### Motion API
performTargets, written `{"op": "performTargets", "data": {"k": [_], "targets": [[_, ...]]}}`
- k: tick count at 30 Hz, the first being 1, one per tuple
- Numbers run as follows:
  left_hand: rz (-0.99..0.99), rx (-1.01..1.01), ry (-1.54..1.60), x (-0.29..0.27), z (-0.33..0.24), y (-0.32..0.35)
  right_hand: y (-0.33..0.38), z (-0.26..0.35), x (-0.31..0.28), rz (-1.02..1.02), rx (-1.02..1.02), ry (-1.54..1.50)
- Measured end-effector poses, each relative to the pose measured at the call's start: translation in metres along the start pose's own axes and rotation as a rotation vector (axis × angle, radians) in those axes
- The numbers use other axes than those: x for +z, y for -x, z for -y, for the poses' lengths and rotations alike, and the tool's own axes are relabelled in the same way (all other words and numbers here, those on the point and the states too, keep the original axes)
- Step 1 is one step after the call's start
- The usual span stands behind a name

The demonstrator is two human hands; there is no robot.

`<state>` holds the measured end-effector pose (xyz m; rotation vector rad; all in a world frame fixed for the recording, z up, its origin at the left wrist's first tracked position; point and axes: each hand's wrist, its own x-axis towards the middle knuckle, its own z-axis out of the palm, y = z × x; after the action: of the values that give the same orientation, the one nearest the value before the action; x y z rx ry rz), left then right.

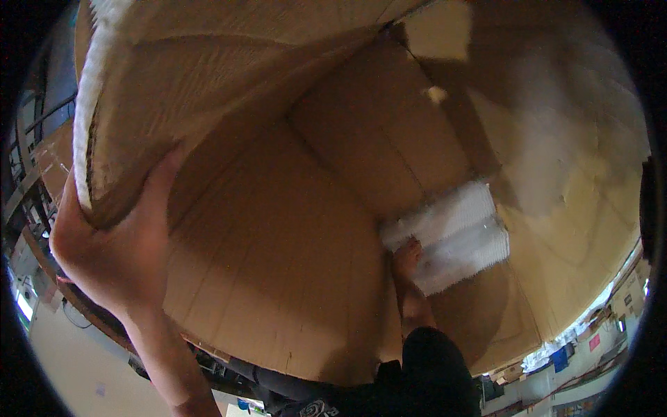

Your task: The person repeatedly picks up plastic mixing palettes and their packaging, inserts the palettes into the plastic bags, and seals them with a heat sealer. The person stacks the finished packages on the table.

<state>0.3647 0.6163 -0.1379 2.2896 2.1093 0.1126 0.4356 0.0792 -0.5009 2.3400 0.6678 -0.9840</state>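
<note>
Left hand (114, 243) grips one box (278, 278) at frame left; right hand (408, 258), fingers blurred, grip unclear, touches one white pack (469, 244) right of centre.

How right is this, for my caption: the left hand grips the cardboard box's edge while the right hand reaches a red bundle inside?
The colour is wrong: the head view shows a white bundle. The left hand grips the edge of the cardboard box while the right hand is at the bundle inside.
</note>
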Motion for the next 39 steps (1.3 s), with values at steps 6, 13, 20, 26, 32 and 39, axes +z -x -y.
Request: {"op": "performTargets", "data": {"k": [6,13,20,26,32,39], "targets": [[0.079,0.086,0.125,0.002,-0.007,-0.009,0.002,0.008,-0.029,0.054,-0.071,0.105],[0.09,0.052,0.157,0.004,0.01,-0.017,0.002,-0.008,0.017,-0.522,-0.251,0.31],[0.061,0.069,-0.058,0.001,0.02,-0.031,-0.006,0.017,0.014,-0.088,0.052,0.156],[-0.024,0.051,-0.162,0.001,0.024,-0.032,-0.002,0.026,-0.052,-0.178,0.121,0.048],[-0.003,-0.04,-0.213,-0.002,0.015,-0.027,-0.018,0.002,-0.048,0.001,-0.04,-0.141],[-0.024,-0.081,-0.263,-0.004,0.024,-0.024,-0.024,0.003,-0.039,-0.037,-0.049,0.11]]}}
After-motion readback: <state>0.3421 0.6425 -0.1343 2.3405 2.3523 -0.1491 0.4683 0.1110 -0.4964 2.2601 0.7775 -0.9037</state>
